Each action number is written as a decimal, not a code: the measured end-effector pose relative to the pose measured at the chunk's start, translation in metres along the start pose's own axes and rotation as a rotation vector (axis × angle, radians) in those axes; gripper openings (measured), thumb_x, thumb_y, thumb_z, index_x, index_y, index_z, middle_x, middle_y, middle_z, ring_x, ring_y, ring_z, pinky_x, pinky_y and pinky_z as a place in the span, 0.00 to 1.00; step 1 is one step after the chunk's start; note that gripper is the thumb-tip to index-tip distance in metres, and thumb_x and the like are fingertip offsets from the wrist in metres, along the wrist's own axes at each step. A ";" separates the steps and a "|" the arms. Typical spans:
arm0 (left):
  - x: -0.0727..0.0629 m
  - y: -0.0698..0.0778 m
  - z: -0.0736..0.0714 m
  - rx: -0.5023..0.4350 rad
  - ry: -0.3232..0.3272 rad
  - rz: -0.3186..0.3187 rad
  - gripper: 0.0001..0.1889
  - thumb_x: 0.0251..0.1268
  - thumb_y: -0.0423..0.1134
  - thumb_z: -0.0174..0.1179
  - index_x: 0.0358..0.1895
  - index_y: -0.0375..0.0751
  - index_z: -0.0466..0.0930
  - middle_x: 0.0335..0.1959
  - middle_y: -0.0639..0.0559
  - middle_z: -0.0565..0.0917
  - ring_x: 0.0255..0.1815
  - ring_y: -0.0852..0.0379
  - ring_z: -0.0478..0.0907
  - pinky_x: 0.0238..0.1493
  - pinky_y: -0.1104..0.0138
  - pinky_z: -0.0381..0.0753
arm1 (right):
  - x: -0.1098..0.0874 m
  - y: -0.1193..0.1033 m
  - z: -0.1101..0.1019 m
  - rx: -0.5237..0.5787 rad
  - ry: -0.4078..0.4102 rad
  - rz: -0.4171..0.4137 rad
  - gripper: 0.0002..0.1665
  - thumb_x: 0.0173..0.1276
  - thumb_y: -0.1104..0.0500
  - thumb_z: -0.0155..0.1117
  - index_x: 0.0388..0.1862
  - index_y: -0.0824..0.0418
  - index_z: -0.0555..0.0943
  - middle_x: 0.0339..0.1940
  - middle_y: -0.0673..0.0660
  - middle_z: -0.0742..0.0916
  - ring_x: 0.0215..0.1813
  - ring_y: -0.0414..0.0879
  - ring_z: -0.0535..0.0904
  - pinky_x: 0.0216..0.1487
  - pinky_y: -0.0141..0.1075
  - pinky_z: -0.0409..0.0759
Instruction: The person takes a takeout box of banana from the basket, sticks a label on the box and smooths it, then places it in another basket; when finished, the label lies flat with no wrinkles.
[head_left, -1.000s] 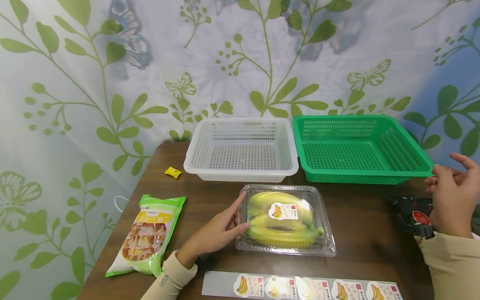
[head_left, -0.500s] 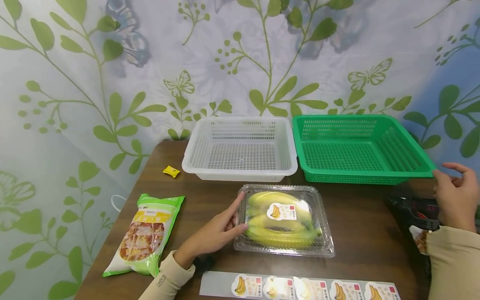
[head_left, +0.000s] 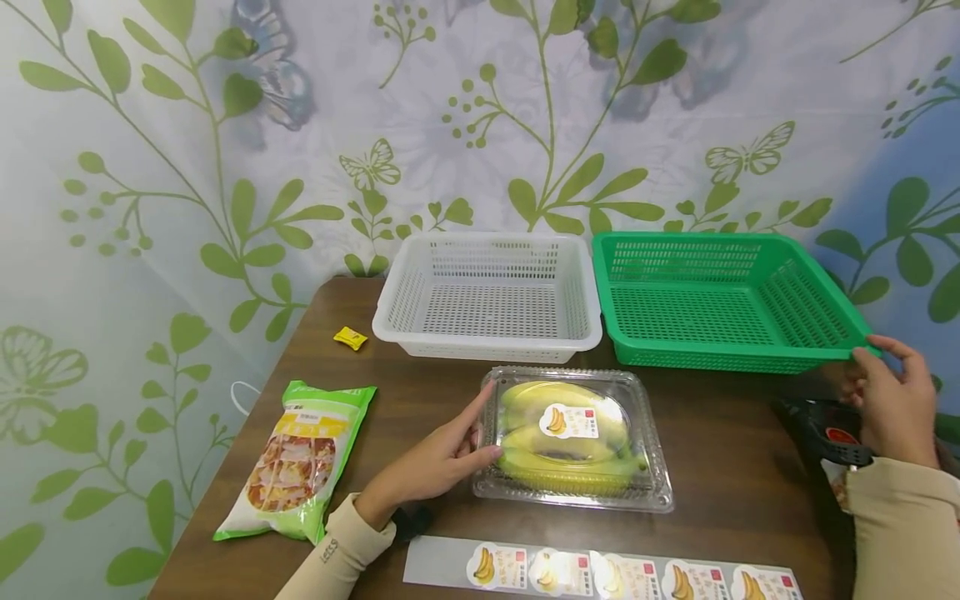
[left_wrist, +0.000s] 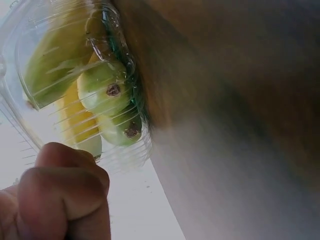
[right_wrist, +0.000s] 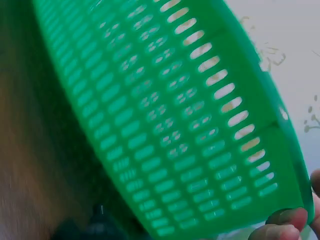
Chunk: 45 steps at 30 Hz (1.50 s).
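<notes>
A clear plastic box of bananas [head_left: 566, 475], with a banana sticker on its lid, sits on the brown table. My left hand [head_left: 423, 471] holds the left side of the box, thumb near the front and index finger along the edge. In the left wrist view, curled fingers [left_wrist: 67, 185] touch the box wall below the banana ends. At the right, my right hand [head_left: 896, 400] pinches the front right corner of a green plastic basket [head_left: 720, 350]. The right wrist view shows fingertips [right_wrist: 287, 222] at the rim of that corner.
A white basket [head_left: 487, 340] stands left of the green one, against the patterned cloth. A green-white food bag [head_left: 296, 467] and a small yellow packet [head_left: 350, 337] lie left. A sticker strip [head_left: 600, 571] lies in front; a black bag [head_left: 817, 429] lies under the right arm.
My right hand has moved left and closed its fingers on the corner of the green basket. The left hand has stayed at the banana box. The view shifted slightly.
</notes>
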<state>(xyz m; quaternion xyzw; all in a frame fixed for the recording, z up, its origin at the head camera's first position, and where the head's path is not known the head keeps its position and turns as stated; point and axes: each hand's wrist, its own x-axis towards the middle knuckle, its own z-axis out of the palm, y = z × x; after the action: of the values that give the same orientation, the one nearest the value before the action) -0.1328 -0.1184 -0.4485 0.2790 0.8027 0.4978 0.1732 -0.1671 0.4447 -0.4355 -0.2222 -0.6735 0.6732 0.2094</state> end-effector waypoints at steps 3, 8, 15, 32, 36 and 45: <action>0.000 0.000 0.000 0.004 -0.002 0.020 0.41 0.78 0.49 0.57 0.84 0.63 0.41 0.32 0.52 0.70 0.21 0.64 0.59 0.25 0.71 0.65 | 0.001 0.004 -0.002 0.205 -0.078 0.026 0.19 0.80 0.55 0.56 0.64 0.44 0.65 0.33 0.50 0.76 0.25 0.41 0.70 0.22 0.32 0.70; 0.001 0.000 -0.001 -0.007 -0.005 0.032 0.38 0.79 0.47 0.56 0.84 0.60 0.47 0.31 0.53 0.69 0.21 0.65 0.58 0.25 0.71 0.65 | -0.001 0.001 -0.001 0.280 -0.085 0.042 0.18 0.79 0.58 0.56 0.62 0.45 0.65 0.32 0.50 0.79 0.24 0.41 0.76 0.23 0.30 0.76; 0.000 0.001 -0.001 -0.024 -0.004 0.019 0.37 0.79 0.46 0.57 0.83 0.62 0.47 0.32 0.52 0.70 0.22 0.65 0.59 0.26 0.71 0.65 | -0.001 -0.008 -0.001 0.263 -0.131 0.063 0.18 0.79 0.61 0.55 0.59 0.45 0.64 0.28 0.49 0.84 0.24 0.41 0.81 0.25 0.29 0.78; 0.004 0.015 0.009 -0.076 0.012 -0.052 0.42 0.75 0.47 0.62 0.83 0.63 0.45 0.32 0.51 0.68 0.20 0.65 0.57 0.23 0.72 0.63 | 0.005 -0.010 -0.005 0.141 -0.167 0.078 0.19 0.80 0.57 0.54 0.60 0.40 0.60 0.27 0.46 0.73 0.20 0.43 0.58 0.23 0.35 0.56; 0.004 0.022 0.014 -0.130 0.030 -0.066 0.41 0.76 0.45 0.61 0.83 0.64 0.47 0.36 0.49 0.67 0.19 0.64 0.56 0.23 0.72 0.63 | 0.004 -0.017 -0.010 0.016 -0.117 0.148 0.23 0.77 0.49 0.60 0.63 0.34 0.62 0.26 0.41 0.82 0.14 0.41 0.66 0.15 0.35 0.65; 0.008 0.036 0.022 -0.238 0.068 -0.080 0.37 0.77 0.40 0.58 0.82 0.65 0.52 0.37 0.49 0.66 0.17 0.64 0.57 0.20 0.71 0.65 | 0.004 -0.024 -0.015 -0.043 -0.099 0.175 0.24 0.75 0.46 0.62 0.63 0.33 0.64 0.24 0.40 0.83 0.11 0.41 0.64 0.10 0.39 0.59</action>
<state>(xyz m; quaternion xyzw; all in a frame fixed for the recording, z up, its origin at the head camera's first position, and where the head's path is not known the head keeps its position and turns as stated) -0.1171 -0.0849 -0.4263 0.2075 0.7537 0.5915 0.1975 -0.1621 0.4592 -0.4111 -0.2512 -0.6753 0.6844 0.1112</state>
